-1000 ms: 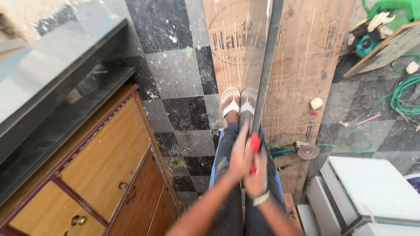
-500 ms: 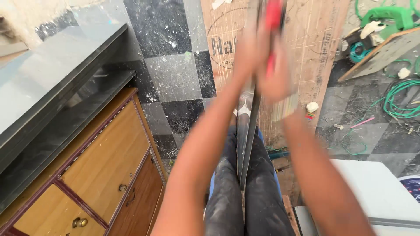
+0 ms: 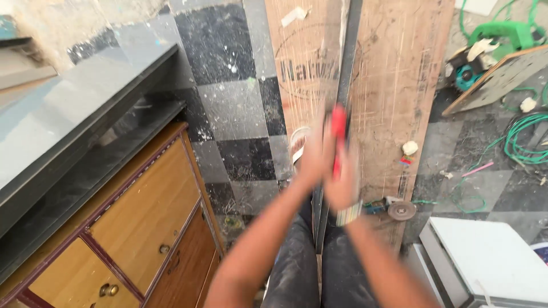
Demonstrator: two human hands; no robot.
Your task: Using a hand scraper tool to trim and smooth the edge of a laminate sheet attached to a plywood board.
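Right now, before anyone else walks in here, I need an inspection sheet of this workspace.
Surface: chequered floor, paint-spattered; scratched plywood board lying on it.
Job's things: red-handled tool; long dark strip along the board.
Clutter: small disc, white scrap.
Hands: left hand and right hand both grip the tool, blurred.
Cables: green cable loose on the floor.
Surroundings: wooden cabinet, white box, green machine.

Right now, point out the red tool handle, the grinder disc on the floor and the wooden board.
red tool handle (image 3: 339, 126), head view, upper part showing above the hands.
grinder disc (image 3: 402, 210), head view, centre of the round disc.
wooden board (image 3: 399, 85), head view, bare scratched face right of the dark strip.
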